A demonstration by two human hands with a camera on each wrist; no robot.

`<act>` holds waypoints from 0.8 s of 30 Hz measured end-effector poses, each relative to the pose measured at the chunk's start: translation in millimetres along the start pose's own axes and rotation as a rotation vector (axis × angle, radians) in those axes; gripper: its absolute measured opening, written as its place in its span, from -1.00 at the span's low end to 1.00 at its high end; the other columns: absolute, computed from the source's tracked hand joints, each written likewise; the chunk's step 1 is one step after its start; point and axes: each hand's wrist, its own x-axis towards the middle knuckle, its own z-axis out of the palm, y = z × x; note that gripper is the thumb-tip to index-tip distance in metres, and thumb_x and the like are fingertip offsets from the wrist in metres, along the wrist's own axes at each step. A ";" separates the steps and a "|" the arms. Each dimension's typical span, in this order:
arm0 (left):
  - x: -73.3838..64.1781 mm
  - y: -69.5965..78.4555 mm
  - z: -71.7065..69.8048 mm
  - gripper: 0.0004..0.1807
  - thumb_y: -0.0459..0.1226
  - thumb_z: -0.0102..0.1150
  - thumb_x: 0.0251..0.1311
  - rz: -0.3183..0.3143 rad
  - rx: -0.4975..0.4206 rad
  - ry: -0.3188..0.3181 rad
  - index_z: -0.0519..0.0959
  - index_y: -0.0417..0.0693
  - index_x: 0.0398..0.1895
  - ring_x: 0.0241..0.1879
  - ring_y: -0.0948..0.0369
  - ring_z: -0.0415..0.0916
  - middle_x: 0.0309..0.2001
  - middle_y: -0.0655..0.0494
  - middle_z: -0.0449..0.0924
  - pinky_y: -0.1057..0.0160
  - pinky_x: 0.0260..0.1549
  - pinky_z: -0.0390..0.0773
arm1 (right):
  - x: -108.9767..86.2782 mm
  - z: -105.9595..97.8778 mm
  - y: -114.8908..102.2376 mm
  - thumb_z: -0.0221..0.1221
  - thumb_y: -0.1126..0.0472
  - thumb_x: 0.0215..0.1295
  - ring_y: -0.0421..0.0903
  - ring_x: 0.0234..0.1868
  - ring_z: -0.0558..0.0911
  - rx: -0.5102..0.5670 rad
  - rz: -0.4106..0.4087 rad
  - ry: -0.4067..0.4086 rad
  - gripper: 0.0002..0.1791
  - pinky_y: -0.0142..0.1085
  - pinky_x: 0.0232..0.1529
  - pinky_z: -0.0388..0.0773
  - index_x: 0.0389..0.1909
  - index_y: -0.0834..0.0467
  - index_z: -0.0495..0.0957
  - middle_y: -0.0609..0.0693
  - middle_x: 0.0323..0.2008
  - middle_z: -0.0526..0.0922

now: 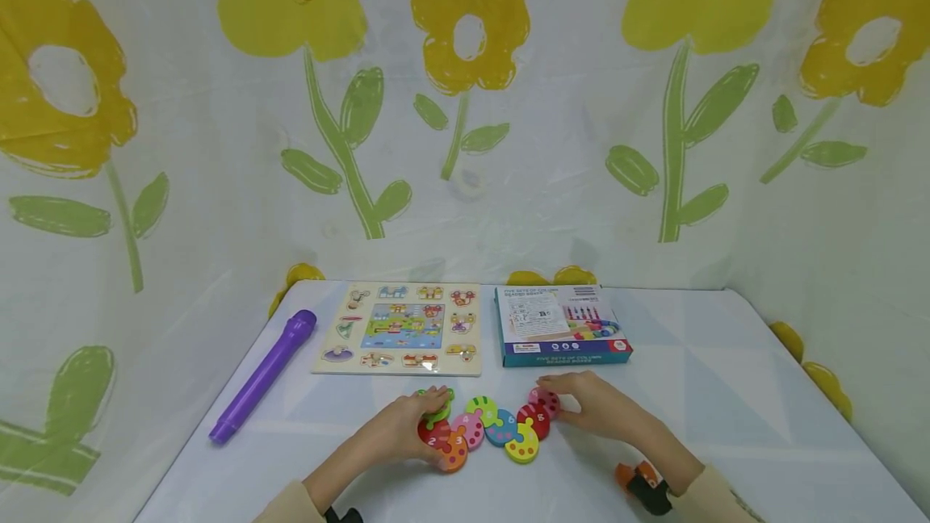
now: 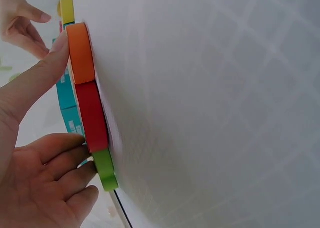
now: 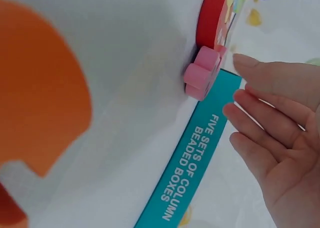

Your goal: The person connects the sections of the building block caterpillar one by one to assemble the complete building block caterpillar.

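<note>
A wavy chain of joined, numbered puzzle pieces lies flat on the table. At its left end my left hand [image 1: 401, 428] spreads over the green piece [image 2: 105, 170], the red piece marked 2 [image 2: 92, 117] and the orange piece [image 2: 81, 53]. Its thumb touches the orange piece, while the fingertips rest by the red and green ones. Pink [image 1: 471, 431], green [image 1: 481, 407], blue [image 1: 501, 428] and yellow [image 1: 522, 445] pieces continue the chain to a red one [image 1: 536, 418]. My right hand [image 1: 599, 404], fingers relaxed, hovers beside the pink end piece [image 3: 202, 75], apart from it in the right wrist view.
Behind the chain lie a wooden picture board [image 1: 468, 366] and a box of beads [image 1: 563, 325]. A purple stick-like toy [image 1: 265, 378] lies at the left. Near my right wrist is an orange thing [image 1: 623, 476] of unclear kind. Flower-printed cloth [image 1: 545, 144] hangs behind the table.
</note>
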 end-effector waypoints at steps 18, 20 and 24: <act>-0.4 -0.8 1.2 -0.02 0.05 0.55 -0.23 -0.005 0.005 0.001 0.40 -0.10 0.34 0.39 -0.04 0.15 0.39 0.02 0.27 -0.13 0.30 0.21 | 11.9 3.4 3.7 0.37 0.31 0.11 0.02 0.05 0.62 -0.043 0.039 -0.040 -0.55 -0.17 0.00 0.61 0.07 0.26 0.60 0.07 0.00 0.67; -0.1 -0.8 1.0 -0.02 0.05 0.55 -0.23 -0.006 0.002 0.002 0.40 -0.11 0.33 0.39 -0.04 0.15 0.39 0.02 0.27 -0.13 0.31 0.20 | 12.3 3.3 2.4 0.38 0.31 0.10 0.02 0.03 0.63 -0.042 0.045 -0.039 -0.55 -0.16 -0.01 0.62 0.06 0.26 0.61 0.08 -0.02 0.68; 0.7 -0.9 0.7 -0.02 0.05 0.55 -0.23 -0.004 0.003 0.000 0.40 -0.11 0.33 0.39 -0.03 0.15 0.39 0.03 0.28 -0.12 0.30 0.21 | 11.3 3.1 2.6 0.39 0.30 0.09 0.03 0.06 0.61 -0.054 0.044 -0.027 -0.53 -0.15 0.00 0.61 0.07 0.25 0.60 0.08 0.00 0.67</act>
